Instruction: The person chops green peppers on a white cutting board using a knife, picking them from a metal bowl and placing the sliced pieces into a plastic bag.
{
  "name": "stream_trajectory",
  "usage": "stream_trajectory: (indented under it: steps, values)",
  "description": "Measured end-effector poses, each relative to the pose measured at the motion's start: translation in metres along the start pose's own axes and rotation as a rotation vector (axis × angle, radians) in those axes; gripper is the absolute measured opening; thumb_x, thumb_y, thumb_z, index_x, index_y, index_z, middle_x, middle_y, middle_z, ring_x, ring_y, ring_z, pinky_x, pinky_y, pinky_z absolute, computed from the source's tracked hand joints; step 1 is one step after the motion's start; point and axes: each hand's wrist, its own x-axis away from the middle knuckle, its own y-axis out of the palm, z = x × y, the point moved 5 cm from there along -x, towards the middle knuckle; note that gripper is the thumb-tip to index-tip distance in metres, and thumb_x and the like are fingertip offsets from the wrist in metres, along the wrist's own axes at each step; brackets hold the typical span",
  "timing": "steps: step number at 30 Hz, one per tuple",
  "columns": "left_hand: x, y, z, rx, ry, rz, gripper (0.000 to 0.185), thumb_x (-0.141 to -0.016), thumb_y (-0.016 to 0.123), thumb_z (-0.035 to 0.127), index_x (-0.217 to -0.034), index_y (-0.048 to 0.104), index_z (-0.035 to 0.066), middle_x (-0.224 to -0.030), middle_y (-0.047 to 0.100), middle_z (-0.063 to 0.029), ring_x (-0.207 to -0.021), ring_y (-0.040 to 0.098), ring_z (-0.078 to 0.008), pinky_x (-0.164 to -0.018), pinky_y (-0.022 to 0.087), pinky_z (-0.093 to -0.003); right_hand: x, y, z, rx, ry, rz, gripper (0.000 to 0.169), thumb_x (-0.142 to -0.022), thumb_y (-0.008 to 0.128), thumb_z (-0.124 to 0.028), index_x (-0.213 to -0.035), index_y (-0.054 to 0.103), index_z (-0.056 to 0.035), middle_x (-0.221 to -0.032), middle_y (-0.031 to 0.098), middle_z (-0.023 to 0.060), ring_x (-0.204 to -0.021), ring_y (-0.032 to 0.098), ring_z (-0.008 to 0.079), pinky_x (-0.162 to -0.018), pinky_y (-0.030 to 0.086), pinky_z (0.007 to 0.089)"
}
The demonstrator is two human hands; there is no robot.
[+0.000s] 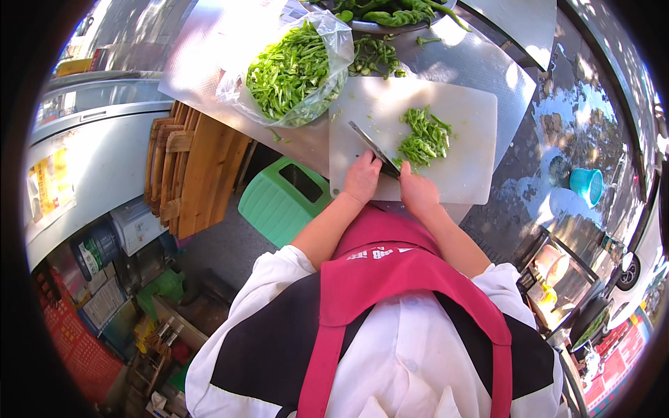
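Observation:
A white cutting board (470, 151) lies at the near edge of a metal table. My right hand (419, 190) grips the kitchen knife (368, 138) near its handle, with the blade pointing away and to the left. Beside the blade, my left hand (364, 176) rests on the board with its fingers curled; what lies under the fingertips is hidden. Sliced green peppers (426, 138) form a loose pile right of the knife. A clear plastic bag (339, 47) full of cut green pepper (287, 73) stands just beyond the board's left corner.
Whole green peppers (397, 15) fill a metal bowl (366, 26) at the far edge. Pepper stems (376, 55) lie between bowl and board. Below the table are a green plastic stool (277, 209) and folded wooden furniture (209, 177). A turquoise bucket (586, 186) stands on wet ground at right.

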Motion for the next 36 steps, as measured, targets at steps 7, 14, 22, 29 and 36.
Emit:
stream_trajectory:
  steps: [7,14,22,29,36]
  values:
    - [0.011,-0.002,0.002,0.050,0.046,0.063,0.009,-0.074,0.061,0.006,-0.082,0.058,0.007,-0.081,0.051,-0.0090,-0.070,0.057,-0.0273,-0.060,0.049,-0.0381,-0.005,-0.028,0.010,0.002,-0.102,-0.025,0.023,-0.090,0.052,-0.018,-0.102,0.041,-0.0026,-0.076,0.063,0.0226,-0.074,0.062,0.0417,-0.065,0.048,0.0507]
    - [0.008,-0.007,0.005,0.084,0.085,0.084,0.007,-0.075,0.059,0.006,-0.082,0.056,0.006,-0.080,0.051,-0.0088,-0.069,0.057,-0.0270,-0.058,0.048,-0.0373,0.013,-0.008,0.004,-0.075,0.035,-0.033,0.020,-0.086,0.050,-0.009,-0.101,0.042,-0.0002,-0.077,0.064,0.0230,-0.075,0.063,0.0408,-0.065,0.050,0.0498]
    - [0.015,-0.003,0.001,0.084,0.074,0.023,0.008,-0.074,0.054,0.005,-0.082,0.055,0.005,-0.085,0.051,-0.0089,-0.076,0.057,-0.0250,-0.064,0.050,-0.0345,0.001,0.002,0.000,-0.103,-0.009,-0.009,0.022,-0.090,0.050,-0.016,-0.102,0.042,-0.0004,-0.078,0.063,0.0240,-0.074,0.063,0.0409,-0.065,0.049,0.0505]
    - [0.011,-0.008,-0.003,0.148,0.076,0.080,0.008,-0.075,0.058,0.003,-0.082,0.056,0.004,-0.080,0.050,-0.0106,-0.070,0.057,-0.0289,-0.059,0.048,-0.0380,-0.002,-0.019,-0.006,-0.106,-0.029,-0.057,0.023,-0.090,0.051,-0.017,-0.103,0.042,0.0000,-0.078,0.064,0.0238,-0.073,0.064,0.0403,-0.065,0.050,0.0495]
    - [0.012,-0.015,0.003,0.103,0.107,0.043,0.010,-0.075,0.059,0.004,-0.085,0.056,0.005,-0.086,0.052,-0.0096,-0.076,0.058,-0.0271,-0.061,0.049,-0.0368,-0.007,0.003,0.022,-0.228,-0.058,-0.010,0.028,-0.092,0.048,-0.023,-0.110,0.042,-0.0022,-0.079,0.063,0.0244,-0.076,0.062,0.0420,-0.065,0.048,0.0503]
